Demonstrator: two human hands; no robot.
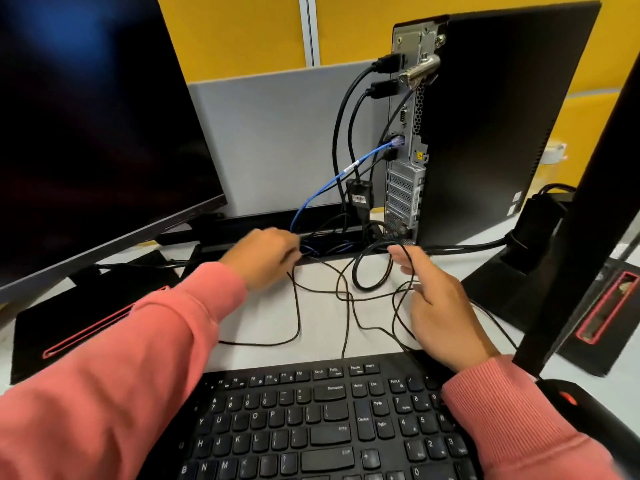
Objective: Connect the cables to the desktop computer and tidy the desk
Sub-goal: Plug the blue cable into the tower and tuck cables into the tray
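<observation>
Desktop computer [485,126]: black slim tower, upright toward the far right of the table [322,317], rear panel turned to the viewer. Two thick black cables [341,133] plugged high on the panel; a blue network cable [332,183] plugged lower, running down toward the far edge. A small black adapter box [360,197] hangs among them.

Loose thin black cables [346,299]: tangled loops on the white table surface between the tower and the keyboard [311,420].

Left hand [266,258]: pink sleeve, reaching to the cable bundle at the far edge; fingers curled in among the cables there, blurred, so whether they grip one cannot be told.

Right hand [440,306]: pink sleeve, over the loops near the tower's foot; fingers loosely curled, thin cables passing between them, the grip itself unclear.

Keyboard: black, full-size, at the near edge.

Mouse [581,410]: black with a red light, near right corner.

Left monitor [93,133]: dark screen, on a black base with a red-trimmed slot, left side of the table.

Right monitor [588,202]: seen edge-on at the right edge, similar base.

Room: grey partition panel [277,140] behind the far edge; yellow wall panels [242,29] beyond it.
</observation>
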